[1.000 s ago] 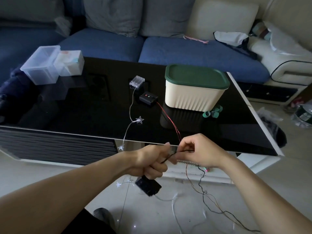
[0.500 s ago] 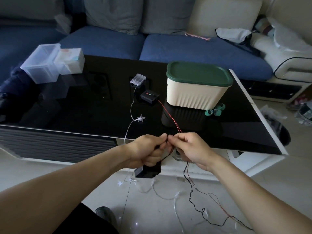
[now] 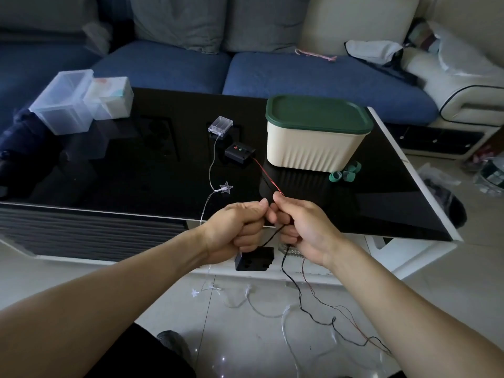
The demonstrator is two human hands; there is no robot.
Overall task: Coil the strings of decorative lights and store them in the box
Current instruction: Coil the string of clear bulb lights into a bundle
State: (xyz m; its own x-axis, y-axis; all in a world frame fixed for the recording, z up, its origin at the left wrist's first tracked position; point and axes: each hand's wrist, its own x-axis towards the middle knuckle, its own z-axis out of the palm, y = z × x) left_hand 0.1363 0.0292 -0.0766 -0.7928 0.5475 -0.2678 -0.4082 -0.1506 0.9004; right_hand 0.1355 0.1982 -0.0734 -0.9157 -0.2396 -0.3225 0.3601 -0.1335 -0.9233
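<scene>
My left hand [image 3: 236, 230] and my right hand [image 3: 301, 227] meet at the table's front edge, both curled round a thin black light string [image 3: 307, 304] that trails down to the floor. A black battery box [image 3: 254, 258] hangs just under my left hand. A red wire [image 3: 266, 174] runs from a second black control box [image 3: 239, 152] on the table to my right hand. A clear battery case [image 3: 220, 126] with a star light [image 3: 225, 187] string lies beside it. The cream storage box [image 3: 313, 147] with a green lid stands shut at the right.
The black glass table [image 3: 114, 173] holds two clear plastic containers [image 3: 71, 105] at the back left and green ring clips [image 3: 345, 173] by the cream box. More clear string lights [image 3: 261, 309] lie on the tiled floor. A blue sofa [image 3: 300, 75] stands behind.
My hands have come together and risen slightly toward the table edge. The black string between them has shortened, and the hanging battery box sits closer under my left hand.
</scene>
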